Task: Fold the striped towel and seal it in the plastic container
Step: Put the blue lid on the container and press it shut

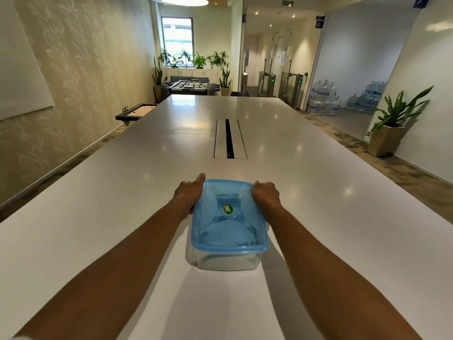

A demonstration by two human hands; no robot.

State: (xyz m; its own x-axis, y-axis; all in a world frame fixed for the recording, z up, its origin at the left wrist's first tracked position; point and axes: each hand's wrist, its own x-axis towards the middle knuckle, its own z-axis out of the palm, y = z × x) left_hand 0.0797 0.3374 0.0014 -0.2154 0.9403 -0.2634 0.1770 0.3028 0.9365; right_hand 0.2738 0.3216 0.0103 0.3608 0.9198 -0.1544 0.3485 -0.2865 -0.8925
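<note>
A clear plastic container stands on the white table near me, with a translucent blue lid lying on top of it. Through the lid and walls I make out a dim bluish shape inside; its stripes cannot be made out. My left hand grips the container's far left side, fingers curled along the lid's edge. My right hand grips the far right corner of the lid in the same way.
A cable slot with a dark opening runs down the table's middle beyond the container. A potted plant stands on the floor at the right. A foosball table and water bottles are far off.
</note>
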